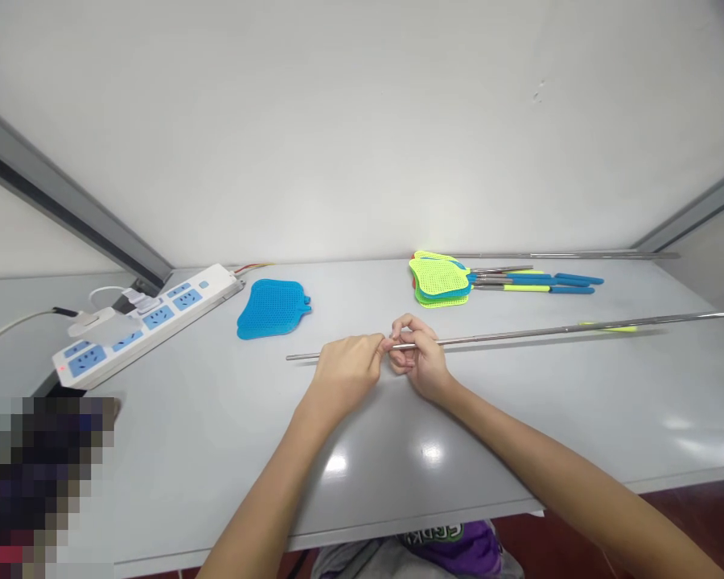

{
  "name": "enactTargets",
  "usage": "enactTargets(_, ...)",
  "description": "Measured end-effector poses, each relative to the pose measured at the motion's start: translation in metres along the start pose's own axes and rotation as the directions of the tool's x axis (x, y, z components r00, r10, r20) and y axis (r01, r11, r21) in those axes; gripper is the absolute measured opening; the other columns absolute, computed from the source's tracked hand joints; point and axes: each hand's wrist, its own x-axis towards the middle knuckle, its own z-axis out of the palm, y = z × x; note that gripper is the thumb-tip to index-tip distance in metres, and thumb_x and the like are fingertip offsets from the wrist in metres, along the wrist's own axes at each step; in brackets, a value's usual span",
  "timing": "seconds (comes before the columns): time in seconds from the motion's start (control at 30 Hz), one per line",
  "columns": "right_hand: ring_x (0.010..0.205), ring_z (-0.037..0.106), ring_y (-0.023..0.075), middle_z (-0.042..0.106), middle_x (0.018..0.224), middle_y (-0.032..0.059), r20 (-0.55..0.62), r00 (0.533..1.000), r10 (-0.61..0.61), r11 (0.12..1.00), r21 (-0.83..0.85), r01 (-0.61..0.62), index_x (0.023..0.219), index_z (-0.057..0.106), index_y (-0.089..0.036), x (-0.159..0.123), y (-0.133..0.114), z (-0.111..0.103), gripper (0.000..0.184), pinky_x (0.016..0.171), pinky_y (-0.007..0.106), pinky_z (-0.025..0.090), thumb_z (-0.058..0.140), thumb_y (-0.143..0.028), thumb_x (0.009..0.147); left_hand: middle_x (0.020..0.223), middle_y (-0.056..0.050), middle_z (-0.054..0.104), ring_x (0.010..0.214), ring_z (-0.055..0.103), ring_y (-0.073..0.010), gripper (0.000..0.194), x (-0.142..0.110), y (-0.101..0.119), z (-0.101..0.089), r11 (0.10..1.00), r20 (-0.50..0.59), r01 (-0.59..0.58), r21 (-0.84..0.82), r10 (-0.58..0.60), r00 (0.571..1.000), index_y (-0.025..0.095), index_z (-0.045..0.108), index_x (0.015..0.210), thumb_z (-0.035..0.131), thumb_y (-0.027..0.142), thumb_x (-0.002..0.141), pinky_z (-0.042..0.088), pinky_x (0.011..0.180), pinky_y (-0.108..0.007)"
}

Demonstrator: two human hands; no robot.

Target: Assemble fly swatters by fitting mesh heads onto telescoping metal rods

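Observation:
A long, thin telescopic metal rod (pixel 507 334) runs from left of my hands out past the right edge of the view. My left hand (pixel 348 366) is closed over it near its left end, with a short tip sticking out. Close beside it, my right hand (pixel 421 358) pinches the same rod from below, fingers curled and palm partly up. Beyond my left hand lies a loose blue fly swatter head (pixel 273 308), a perforated paddle with a small clip at its right end. A yellow-green piece (pixel 609 327) shows at the rod's right part; whether they touch, I cannot tell.
A pile of fly swatters (pixel 440 277) with blue and yellow-green handles lies at the back. Another metal rod (pixel 579 256) rests along the wall. At left stands a white power strip (pixel 157 318) with plugs and cables. The grey table (pixel 217 474) ends near my lap.

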Motion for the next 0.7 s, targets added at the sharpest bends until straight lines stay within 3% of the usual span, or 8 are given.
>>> enactTargets(0.23, 0.036, 0.022, 0.0036, 0.031, 0.043, -0.0067, 0.015, 1.000, 0.007, 1.000, -0.030, -0.007, 0.065, 0.043, -0.017, -0.006, 0.003, 0.003, 0.006, 0.038, 0.017, 0.017, 0.039, -0.016, 0.070, 0.065, 0.001, 0.060, 0.054, 0.049, -0.0123, 0.037, -0.003, 0.006, 0.000, 1.000, 0.004, 0.016, -0.014, -0.016, 1.000, 0.020, 0.050, 0.069, 0.021, 0.032, 0.087, 0.018, 0.046, -0.024)
enactTargets(0.4, 0.038, 0.021, 0.0032, 0.033, 0.048, -0.0063, -0.019, 1.000, -0.003, 0.998, -0.069, 0.002, 0.067, 0.038, -0.018, -0.006, 0.007, 0.002, 0.003, 0.038, 0.017, 0.013, 0.040, -0.016, 0.068, 0.068, 0.000, 0.060, 0.057, 0.050, -0.0124, 0.033, -0.004, 0.010, 0.006, 0.999, -0.066, -0.018, -0.031, 0.016, 0.998, 0.020, 0.050, 0.076, 0.021, 0.030, 0.088, 0.020, 0.047, -0.025)
enactTargets(0.57, 0.037, 0.019, 0.0030, 0.026, 0.047, -0.0080, -0.042, 0.998, 0.048, 0.996, -0.075, -0.051, 0.067, 0.037, -0.019, -0.001, 0.008, 0.002, 0.005, 0.037, 0.017, 0.012, 0.042, -0.018, 0.068, 0.070, 0.001, 0.058, 0.058, 0.049, -0.0121, 0.036, 0.000, 0.007, 0.007, 0.987, -0.024, -0.003, -0.158, -0.001, 1.000, 0.020, 0.048, 0.073, 0.018, 0.035, 0.088, 0.024, 0.049, -0.024)
enactTargets(0.7, 0.036, 0.017, 0.0027, 0.024, 0.044, -0.0090, -0.104, 0.994, 0.041, 0.996, -0.070, -0.048, 0.066, 0.040, -0.019, 0.002, 0.009, 0.001, 0.005, 0.037, 0.016, 0.012, 0.043, -0.016, 0.067, 0.067, 0.001, 0.053, 0.061, 0.047, -0.0121, 0.036, 0.004, -0.005, 0.010, 0.963, -0.051, -0.059, -0.262, 0.047, 0.998, 0.018, 0.044, 0.066, 0.023, 0.040, 0.086, 0.028, 0.052, -0.023)
